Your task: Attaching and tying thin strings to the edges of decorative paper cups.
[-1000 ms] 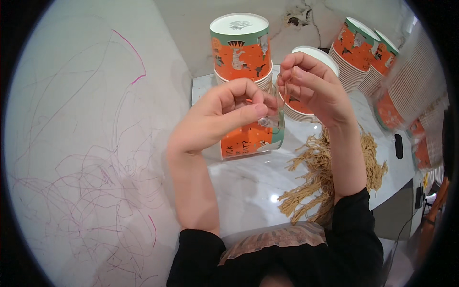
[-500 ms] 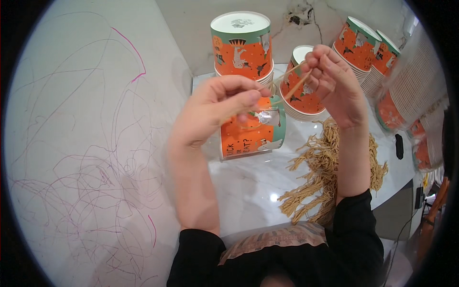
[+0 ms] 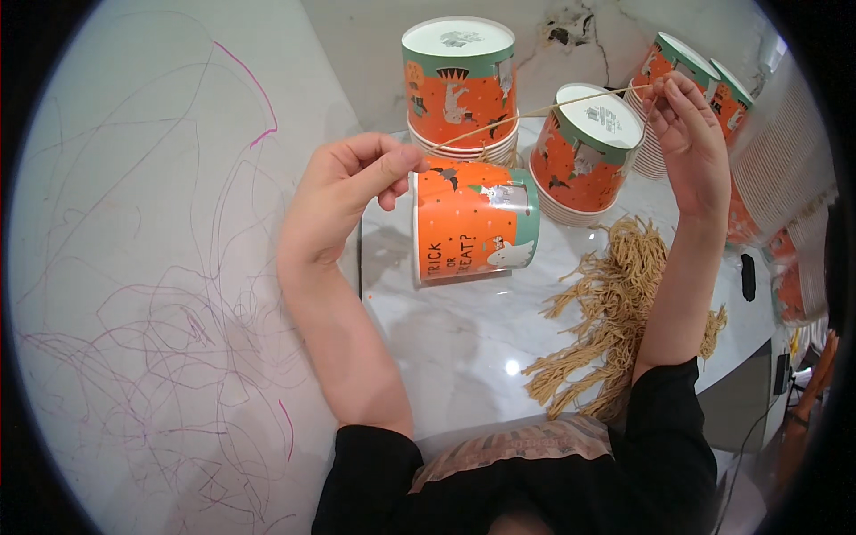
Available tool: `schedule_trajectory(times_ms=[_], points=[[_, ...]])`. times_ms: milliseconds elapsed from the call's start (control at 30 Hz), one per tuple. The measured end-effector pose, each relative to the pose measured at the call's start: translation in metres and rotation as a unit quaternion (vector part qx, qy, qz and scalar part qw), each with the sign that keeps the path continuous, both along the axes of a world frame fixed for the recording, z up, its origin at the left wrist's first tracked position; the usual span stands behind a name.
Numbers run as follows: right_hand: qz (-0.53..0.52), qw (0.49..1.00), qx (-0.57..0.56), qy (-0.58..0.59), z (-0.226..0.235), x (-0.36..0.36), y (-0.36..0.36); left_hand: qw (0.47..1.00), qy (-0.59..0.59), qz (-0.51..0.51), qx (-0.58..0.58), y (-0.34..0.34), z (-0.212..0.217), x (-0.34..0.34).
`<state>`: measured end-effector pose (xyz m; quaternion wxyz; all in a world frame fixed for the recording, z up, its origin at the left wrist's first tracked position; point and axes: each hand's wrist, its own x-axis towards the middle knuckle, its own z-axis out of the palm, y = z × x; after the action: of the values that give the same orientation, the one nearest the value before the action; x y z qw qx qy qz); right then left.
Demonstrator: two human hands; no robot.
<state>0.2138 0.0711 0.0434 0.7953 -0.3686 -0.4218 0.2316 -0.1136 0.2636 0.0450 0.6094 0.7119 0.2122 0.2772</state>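
While a string (image 3: 535,113) is stretched taut between both hands, an orange cup (image 3: 473,223) hangs from it above the white table (image 3: 464,357).

The left hand (image 3: 343,192) is closed, one end of the string being pinched between thumb and forefinger just beside the cup's rim. The right hand (image 3: 694,134) is raised, its fingertips pressed together on the other end. The cup is tipped on its side. Upturned cup stacks (image 3: 459,80) are ranged behind, and a heap of cut strings (image 3: 615,312) lies under the right forearm. The wall (image 3: 134,267) at the left is scribbled with pen lines.
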Motion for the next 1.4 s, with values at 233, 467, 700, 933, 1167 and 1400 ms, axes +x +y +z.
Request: schedule_trajectory(times_ms=[233,467,700,933,1167,1400], points=[[-0.157,0.971,-0.082,-0.158,0.004,-0.004,-0.003,0.998,0.028,0.062,-0.001,-0.011,0.007,0.003],[-0.182,0.893,-0.118,-0.394,-0.011,-0.084,0.020,0.997,0.076,-0.024,-0.008,-0.026,0.001,0.032],[0.164,0.962,-0.174,-0.133,-0.030,-0.136,0.032,0.995,0.090,-0.049,0.005,-0.035,-0.002,0.040],[0.099,0.963,-0.181,-0.174,-0.030,-0.129,0.031,0.994,0.091,-0.050,0.013,-0.026,-0.003,0.034],[0.007,0.959,-0.161,-0.234,-0.032,-0.126,0.033,0.996,0.090,-0.026,0.004,-0.014,-0.008,0.030],[-0.024,0.953,-0.160,-0.256,-0.033,-0.124,0.035,0.923,0.228,0.241,0.193,0.002,-0.025,0.028]])
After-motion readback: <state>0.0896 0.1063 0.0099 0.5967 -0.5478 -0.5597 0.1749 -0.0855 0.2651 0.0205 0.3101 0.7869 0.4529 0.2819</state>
